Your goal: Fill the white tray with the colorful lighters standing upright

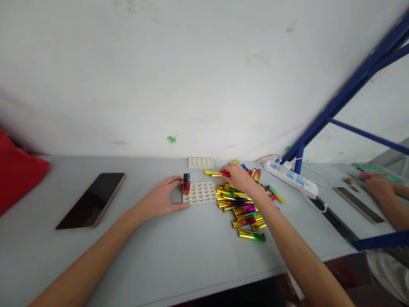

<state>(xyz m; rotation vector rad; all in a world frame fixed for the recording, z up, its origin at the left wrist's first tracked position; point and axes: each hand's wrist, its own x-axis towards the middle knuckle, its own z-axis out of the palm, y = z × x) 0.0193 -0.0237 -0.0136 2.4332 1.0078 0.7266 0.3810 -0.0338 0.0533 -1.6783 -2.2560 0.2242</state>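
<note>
Left hand: the person's left hand (161, 198) is spread wide around the tray's left end, thumb at the near edge, fingertips beside the standing tubes.
Right hand: the right hand (240, 177) is narrow, fingertips at the red end of a red-and-gold tube (220, 174); cannot tell whether gripped.
Holed tray: the white tray (201, 192) lies at the frame's centre, just below middle; two dark-topped standing tubes (186, 187) are at its left end.
Tube pile: shiny loose tubes (246, 209), right of centre.
Behind: second tray (200, 162).
Left side: phone (91, 200).
Right side: power strip (292, 178).
</note>
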